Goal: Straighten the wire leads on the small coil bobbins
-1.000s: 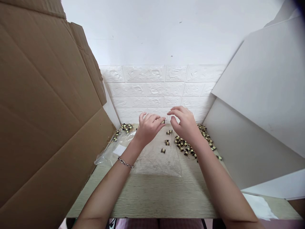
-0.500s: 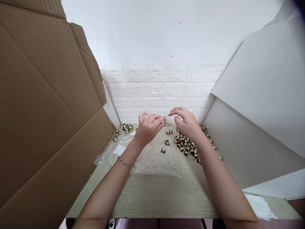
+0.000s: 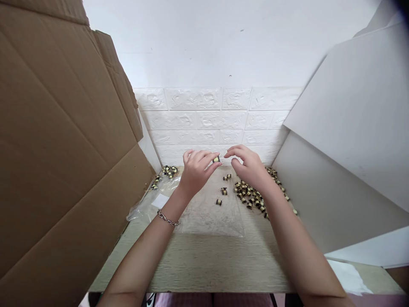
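Over the far end of the bag (image 3: 207, 222), the left hand (image 3: 195, 171) is pinching a coil (image 3: 216, 159) between thumb and fingers; the right hand (image 3: 251, 166) is hovering by the bag's far right corner, thumb and forefinger parted. So narrow a pinch is risking a slip — the coil perhaps striking the loose coils (image 3: 219, 202) lying on the bag.

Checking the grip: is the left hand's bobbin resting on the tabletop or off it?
Off: the left hand pinches the bobbin up above the tabletop.
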A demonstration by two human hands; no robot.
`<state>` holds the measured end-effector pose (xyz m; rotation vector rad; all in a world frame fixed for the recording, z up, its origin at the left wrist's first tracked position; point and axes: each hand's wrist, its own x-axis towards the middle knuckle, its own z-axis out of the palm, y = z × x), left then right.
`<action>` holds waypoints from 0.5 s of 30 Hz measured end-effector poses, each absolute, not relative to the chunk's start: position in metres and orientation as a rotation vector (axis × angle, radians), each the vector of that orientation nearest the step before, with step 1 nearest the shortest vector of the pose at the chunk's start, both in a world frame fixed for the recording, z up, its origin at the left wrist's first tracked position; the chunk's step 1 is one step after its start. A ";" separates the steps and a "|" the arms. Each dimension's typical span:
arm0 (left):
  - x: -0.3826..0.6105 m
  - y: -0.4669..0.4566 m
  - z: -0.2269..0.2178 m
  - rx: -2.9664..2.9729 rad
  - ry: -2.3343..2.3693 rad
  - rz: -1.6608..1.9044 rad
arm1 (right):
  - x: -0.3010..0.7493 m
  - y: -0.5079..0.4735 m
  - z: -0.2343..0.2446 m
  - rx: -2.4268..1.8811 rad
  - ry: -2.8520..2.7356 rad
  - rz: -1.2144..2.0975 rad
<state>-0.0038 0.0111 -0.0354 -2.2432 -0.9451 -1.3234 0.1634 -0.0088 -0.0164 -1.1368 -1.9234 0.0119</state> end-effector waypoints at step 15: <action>-0.004 0.009 -0.034 -2.295 -1.021 -1.371 | 0.149 -0.009 -0.023 -1.087 -2.021 -0.021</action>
